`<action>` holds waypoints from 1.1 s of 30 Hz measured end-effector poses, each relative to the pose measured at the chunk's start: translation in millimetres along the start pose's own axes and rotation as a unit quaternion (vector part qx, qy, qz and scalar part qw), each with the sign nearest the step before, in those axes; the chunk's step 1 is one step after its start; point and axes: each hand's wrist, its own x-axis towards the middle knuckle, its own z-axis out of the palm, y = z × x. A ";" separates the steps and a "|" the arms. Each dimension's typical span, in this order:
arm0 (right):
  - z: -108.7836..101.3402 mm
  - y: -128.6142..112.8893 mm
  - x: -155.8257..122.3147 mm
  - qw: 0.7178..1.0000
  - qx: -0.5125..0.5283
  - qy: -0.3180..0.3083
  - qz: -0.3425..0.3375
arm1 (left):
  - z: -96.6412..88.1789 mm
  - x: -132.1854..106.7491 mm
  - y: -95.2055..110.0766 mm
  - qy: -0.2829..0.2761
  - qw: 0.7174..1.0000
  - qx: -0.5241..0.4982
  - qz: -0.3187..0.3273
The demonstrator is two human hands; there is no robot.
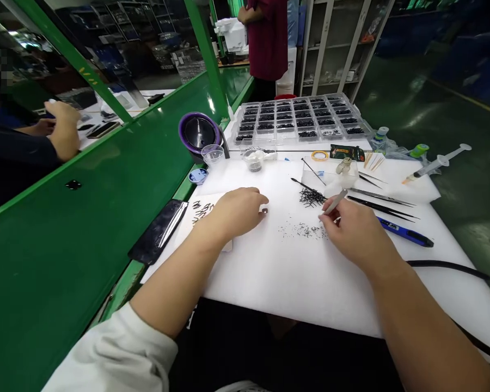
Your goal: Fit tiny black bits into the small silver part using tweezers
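My left hand (240,213) is over the white work surface with its fingers pinched on a small dark piece (264,210), too small to name. In my right hand (351,226) is a pair of pale metal tweezers (336,201), slanting down to the left. A heap of short black bent pieces (310,197) lies just left of the tweezers. Below that heap, tiny dark bits (308,231) are scattered between the two hands. Rows of black pieces (203,209) lie at the far side of my left wrist, which partly hides them.
A clear compartment tray (283,121) of black parts stands at the back. On the right lie dark tweezers (379,207), a blue pen-like tool (408,233) and a syringe (436,163). A black phone-like slab (159,231) and green partition (85,218) border the left. Other people work beyond.
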 end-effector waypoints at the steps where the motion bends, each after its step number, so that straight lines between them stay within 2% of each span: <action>1: -1.2 -0.5 -0.1 1.000 0.003 0.004 0.002 | 4.5 3.3 -2.1 -0.001 1.000 0.000 0.004; 4: -4.6 -4.4 -1.0 0.999 0.022 0.031 0.017 | 12.1 5.2 -6.2 0.006 1.000 -0.016 0.017; 7: -2.3 -11.4 -1.4 0.991 0.112 0.053 0.048 | 12.3 0.9 -5.6 0.019 0.998 -0.044 0.035; 9: 3.4 -16.5 -0.1 0.978 0.198 0.039 0.060 | 10.9 -3.0 -2.4 0.013 0.996 -0.070 0.059; 11: 10.2 -20.7 2.5 0.970 0.236 0.011 0.058 | 10.0 -6.9 2.5 -0.001 0.991 -0.095 0.098; 14: 17.1 -23.8 6.8 0.977 0.205 -0.028 0.048 | 10.6 -12.7 10.3 -0.030 0.978 -0.121 0.167; 17: 17.7 -23.7 8.8 0.982 0.171 -0.064 0.038 | 13.6 -16.7 14.4 -0.068 0.971 -0.111 0.202; 20: 15.2 -22.8 8.4 0.982 0.164 -0.079 0.051 | 18.5 -17.9 13.8 -0.062 0.967 -0.087 0.230; 24: 13.8 -22.7 7.6 0.982 0.157 -0.086 0.061 | 24.5 -17.7 11.3 -0.046 0.971 -0.073 0.224; 33: 14.0 -24.3 7.3 0.981 0.160 -0.095 0.064 | 24.8 -16.3 13.2 -0.073 0.974 -0.094 0.193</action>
